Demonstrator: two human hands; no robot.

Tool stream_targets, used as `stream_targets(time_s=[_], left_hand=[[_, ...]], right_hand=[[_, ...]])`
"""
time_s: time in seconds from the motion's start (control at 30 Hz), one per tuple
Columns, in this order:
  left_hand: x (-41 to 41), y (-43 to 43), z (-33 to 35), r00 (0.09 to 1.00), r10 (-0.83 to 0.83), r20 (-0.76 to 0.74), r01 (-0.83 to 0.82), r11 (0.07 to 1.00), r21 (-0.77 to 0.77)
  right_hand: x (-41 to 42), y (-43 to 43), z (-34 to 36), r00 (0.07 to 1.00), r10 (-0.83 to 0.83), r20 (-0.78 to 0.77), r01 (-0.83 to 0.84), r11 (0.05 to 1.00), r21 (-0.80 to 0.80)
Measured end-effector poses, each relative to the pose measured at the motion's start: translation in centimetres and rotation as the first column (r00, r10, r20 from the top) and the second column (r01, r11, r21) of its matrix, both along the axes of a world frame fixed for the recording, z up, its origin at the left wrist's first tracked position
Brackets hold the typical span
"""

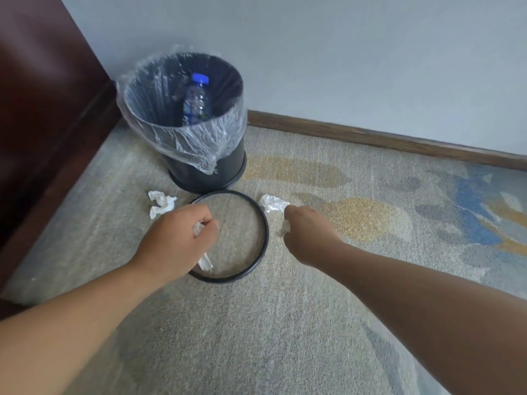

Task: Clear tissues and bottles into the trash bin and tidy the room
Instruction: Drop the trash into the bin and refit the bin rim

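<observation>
A black trash bin [205, 169] with a clear plastic liner stands on the carpet by the wall. Inside it stands a plastic bottle [195, 102] with a blue cap. A black ring [263, 240] lies on the carpet in front of the bin. My left hand [176, 240] is closed over the ring's left side around a crumpled white tissue [204, 262]. My right hand [306, 235], just right of the ring, is closed on another tissue [284, 228]. Two more crumpled tissues lie loose: one left of the ring [161, 204], one right of it [273, 203].
A dark wooden furniture panel [48, 104] runs along the left. The pale wall meets the carpet at a brown baseboard [385, 138] behind the bin. Patterned carpet with blue and yellow patches [470, 212] spreads to the right.
</observation>
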State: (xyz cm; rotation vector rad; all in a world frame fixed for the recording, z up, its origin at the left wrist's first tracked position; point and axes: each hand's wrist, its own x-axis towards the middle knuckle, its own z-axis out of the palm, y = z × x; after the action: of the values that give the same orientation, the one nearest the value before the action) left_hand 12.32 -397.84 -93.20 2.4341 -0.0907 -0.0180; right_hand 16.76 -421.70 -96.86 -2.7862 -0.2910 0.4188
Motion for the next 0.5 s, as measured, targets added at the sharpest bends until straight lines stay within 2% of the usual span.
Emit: stream_targets(time_s=[0.27, 0.37, 0.5], left_hand=[[-0.2, 1.8, 7.2, 0.992, 0.092, 0.083, -0.103, 0.985, 0.137], [0.0, 1.9, 8.9, 0.99, 0.04, 0.135, -0.064, 0.982, 0.175], [0.5, 2.5, 8.1, 0.99, -0.025, 0.138, 0.003, 0.988, 0.152]], right_hand=[[1.5, 2.1, 4.8, 0.995, 0.102, -0.002, -0.101, 0.992, 0.081], [1.4, 3.3, 5.5, 0.991, 0.134, -0.013, -0.132, 0.985, 0.114], [1.7, 5.2, 5.1, 0.986, 0.169, 0.005, -0.169, 0.981, 0.091]])
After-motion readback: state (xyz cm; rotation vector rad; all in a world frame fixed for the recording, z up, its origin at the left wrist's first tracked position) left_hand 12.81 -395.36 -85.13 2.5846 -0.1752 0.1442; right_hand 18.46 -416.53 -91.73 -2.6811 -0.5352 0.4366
